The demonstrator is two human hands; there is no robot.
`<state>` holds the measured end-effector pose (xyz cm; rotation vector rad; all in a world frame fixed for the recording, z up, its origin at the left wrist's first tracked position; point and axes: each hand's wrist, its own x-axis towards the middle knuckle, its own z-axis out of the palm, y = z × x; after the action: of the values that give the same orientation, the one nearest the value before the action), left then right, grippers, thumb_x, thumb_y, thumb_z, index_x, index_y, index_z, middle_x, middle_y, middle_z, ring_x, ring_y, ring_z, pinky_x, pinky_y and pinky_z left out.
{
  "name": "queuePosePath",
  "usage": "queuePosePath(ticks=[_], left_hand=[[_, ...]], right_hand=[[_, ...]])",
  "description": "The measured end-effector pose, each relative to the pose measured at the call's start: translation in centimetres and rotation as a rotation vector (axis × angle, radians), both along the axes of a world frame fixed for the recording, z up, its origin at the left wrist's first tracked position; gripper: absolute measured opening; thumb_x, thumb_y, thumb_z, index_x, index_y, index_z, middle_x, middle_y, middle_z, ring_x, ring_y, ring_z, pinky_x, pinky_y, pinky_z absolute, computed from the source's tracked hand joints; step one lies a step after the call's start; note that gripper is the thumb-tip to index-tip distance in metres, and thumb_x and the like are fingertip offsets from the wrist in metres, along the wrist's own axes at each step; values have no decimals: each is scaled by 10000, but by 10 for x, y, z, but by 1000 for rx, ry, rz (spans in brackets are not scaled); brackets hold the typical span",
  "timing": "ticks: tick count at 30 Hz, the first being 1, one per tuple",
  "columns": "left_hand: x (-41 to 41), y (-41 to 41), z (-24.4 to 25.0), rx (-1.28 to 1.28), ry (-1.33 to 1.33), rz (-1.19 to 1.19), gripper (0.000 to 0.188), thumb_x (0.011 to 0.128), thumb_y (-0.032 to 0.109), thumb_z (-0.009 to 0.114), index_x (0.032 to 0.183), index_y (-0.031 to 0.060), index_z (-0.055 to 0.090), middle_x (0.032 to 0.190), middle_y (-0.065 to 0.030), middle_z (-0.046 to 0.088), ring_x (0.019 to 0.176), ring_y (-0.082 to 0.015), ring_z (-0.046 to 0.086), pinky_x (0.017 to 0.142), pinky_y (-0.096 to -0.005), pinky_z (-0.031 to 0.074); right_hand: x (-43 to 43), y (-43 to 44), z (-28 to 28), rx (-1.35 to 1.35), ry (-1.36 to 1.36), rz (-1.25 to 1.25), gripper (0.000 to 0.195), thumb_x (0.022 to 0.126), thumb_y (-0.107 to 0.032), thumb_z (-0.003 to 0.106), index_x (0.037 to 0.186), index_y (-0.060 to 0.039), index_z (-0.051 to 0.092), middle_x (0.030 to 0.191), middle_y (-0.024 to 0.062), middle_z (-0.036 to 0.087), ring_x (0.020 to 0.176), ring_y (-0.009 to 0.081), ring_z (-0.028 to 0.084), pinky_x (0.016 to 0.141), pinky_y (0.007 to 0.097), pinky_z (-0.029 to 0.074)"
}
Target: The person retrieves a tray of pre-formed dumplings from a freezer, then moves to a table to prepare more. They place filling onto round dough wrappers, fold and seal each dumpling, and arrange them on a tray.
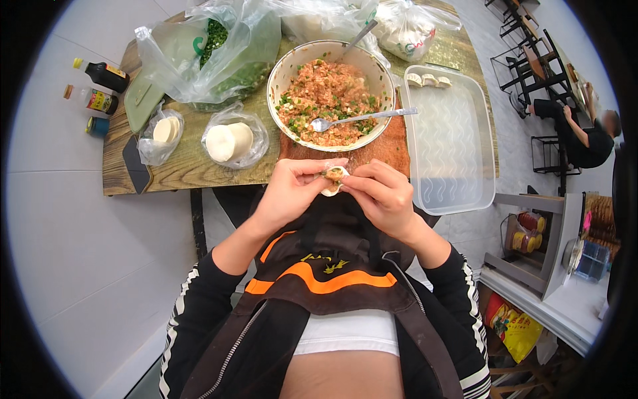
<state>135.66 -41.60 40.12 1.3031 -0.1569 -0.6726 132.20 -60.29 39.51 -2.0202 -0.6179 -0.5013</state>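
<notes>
Between my fingertips is a round dumpling wrapper [332,190] with meat filling showing in its middle, its edges partly folded up. My left hand [301,187] pinches it from the left, and my right hand [384,195] pinches its right edge. Just beyond them stands a large white enamel bowl [273,102] of minced meat and chopped green onion [324,87]. A metal spoon [366,118] lies across the filling and over the bowl's right rim. To the right, several folded dumplings [428,80] sit at the far end of a clear plastic tray [451,144].
Stacked wrappers [229,142] lie on plastic at the left, with a smaller stack [166,129] beside them. A plastic bag of chopped greens [234,65] is behind. Sauce bottles [102,75] stand at the far left. An orange cloth [344,157] lies under the bowl. A person [588,142] sits at the right.
</notes>
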Motion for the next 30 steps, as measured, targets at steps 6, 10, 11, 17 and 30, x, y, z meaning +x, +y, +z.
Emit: queuePosePath(ticks=[6, 10, 11, 17, 30], left_hand=[[6, 7, 5, -52, 169, -116, 323, 876, -8, 588, 1190, -80, 574, 1091, -111, 644, 940, -112, 614, 831, -246, 512], [5, 6, -1, 33, 24, -132, 334, 883, 7, 592, 1204, -81, 559, 1083, -120, 647, 938, -124, 624, 834, -247, 515], [5, 6, -2, 41, -9, -136, 337, 886, 13, 593, 1206, -83, 554, 1078, -122, 648, 938, -128, 627, 835, -247, 516], [7, 11, 7, -85, 301, -57, 284, 917, 47, 568, 1167, -87, 568, 1044, -115, 656, 917, -135, 639, 829, -246, 526], [-1, 1, 17, 508, -613, -92, 215, 877, -11, 566, 1070, -34, 658, 883, -124, 709, 791, -91, 643, 699, -248, 540]], right_hand=[[-2, 0, 4, 30, 14, -22, 192, 681, 37, 726, 852, 3, 646, 764, 88, 597, 666, 239, 587, 582, 324, 480], [-5, 2, -5, 53, 0, 24, 203, 678, 38, 728, 859, 3, 643, 764, 91, 599, 678, 243, 593, 585, 325, 485], [-4, 3, -5, 44, -13, 16, 204, 675, 40, 735, 857, 4, 651, 760, 90, 603, 663, 231, 593, 575, 311, 480], [-4, 2, 5, 71, 29, -67, 225, 680, 33, 745, 889, 3, 668, 749, 92, 601, 645, 215, 596, 558, 287, 473], [-2, -2, 4, 42, 207, 4, 159, 705, -11, 736, 846, -20, 663, 738, 77, 608, 625, 219, 611, 535, 313, 485]])
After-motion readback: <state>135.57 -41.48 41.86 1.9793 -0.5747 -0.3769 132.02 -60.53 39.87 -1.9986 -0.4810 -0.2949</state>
